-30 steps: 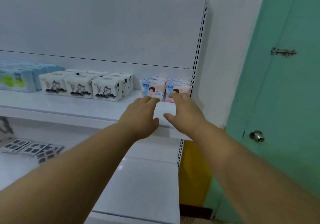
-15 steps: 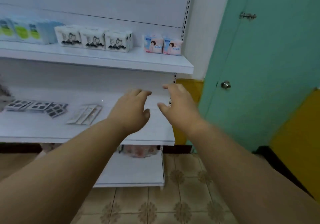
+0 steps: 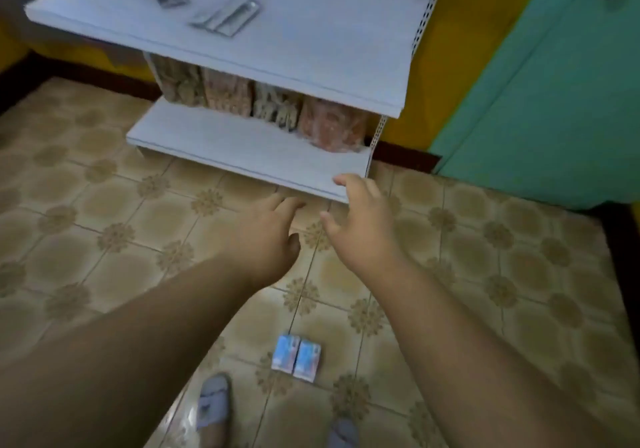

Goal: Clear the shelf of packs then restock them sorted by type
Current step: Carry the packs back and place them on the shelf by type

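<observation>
On floor tiles, two packs (image 3: pixel 297 358) lie side by side, below both empty, loosely spread hands; right hand (image 3: pixel 360 226) and left hand (image 3: pixel 268 236) about equally near

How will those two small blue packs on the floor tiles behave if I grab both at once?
The two blue packs look like small, soft-wrapped blocks lying flat, so probably light and unlikely to roll. They lie side by side, seemingly separate, so one may slip free. The glossy tile floor could let them slide if pushed.
</observation>
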The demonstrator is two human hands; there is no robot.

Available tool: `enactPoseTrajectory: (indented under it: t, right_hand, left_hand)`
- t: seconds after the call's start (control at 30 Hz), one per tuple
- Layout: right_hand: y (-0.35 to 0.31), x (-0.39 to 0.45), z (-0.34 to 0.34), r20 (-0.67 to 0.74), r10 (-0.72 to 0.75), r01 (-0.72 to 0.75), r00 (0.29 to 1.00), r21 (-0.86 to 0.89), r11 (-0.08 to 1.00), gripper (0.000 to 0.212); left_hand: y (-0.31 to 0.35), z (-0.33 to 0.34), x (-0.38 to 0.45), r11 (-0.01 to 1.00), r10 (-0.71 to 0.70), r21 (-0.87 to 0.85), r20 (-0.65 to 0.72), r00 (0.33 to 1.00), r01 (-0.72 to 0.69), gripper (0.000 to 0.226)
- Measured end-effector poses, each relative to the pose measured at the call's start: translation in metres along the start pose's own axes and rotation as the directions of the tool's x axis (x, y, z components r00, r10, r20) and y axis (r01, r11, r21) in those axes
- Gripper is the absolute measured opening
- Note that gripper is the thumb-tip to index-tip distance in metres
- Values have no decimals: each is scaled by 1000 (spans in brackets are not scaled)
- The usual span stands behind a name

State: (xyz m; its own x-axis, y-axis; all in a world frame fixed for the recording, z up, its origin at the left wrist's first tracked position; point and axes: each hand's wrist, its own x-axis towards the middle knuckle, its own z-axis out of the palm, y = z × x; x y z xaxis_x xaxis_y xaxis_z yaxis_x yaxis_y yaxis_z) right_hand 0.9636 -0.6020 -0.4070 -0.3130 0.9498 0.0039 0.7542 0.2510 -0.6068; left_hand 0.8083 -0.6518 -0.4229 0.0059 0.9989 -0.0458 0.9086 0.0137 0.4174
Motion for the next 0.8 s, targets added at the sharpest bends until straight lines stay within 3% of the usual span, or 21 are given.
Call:
enactPoseTrajectory:
  t: [0.1, 0.23, 0.57, 0.7, 0.8]
  right_hand:
    - [35, -29, 58, 61, 86, -88, 994, 28, 996, 52]
    - [115, -65, 185, 150, 229, -237, 962, 40, 971, 54]
    - [327, -169, 478, 275, 520, -550, 809, 41, 834, 56]
    - [400, -179, 558, 312, 642, -695, 700, 88, 714, 57]
    - [439, -177, 608, 390, 722, -819, 572, 217, 531, 51]
  left_hand:
    - [-26, 58, -21, 1000, -25, -11, 59, 998, 26, 55]
    - [-89, 189, -40, 997, -65, -31, 169, 984, 71, 54]
    - [-221, 516, -106, 944, -269, -70, 400, 876, 323, 49]
    - [-262, 608, -112, 847, -456, -62, 424, 782, 528, 57]
    - [-284, 659, -107, 696, -581, -152, 456, 674, 702, 75]
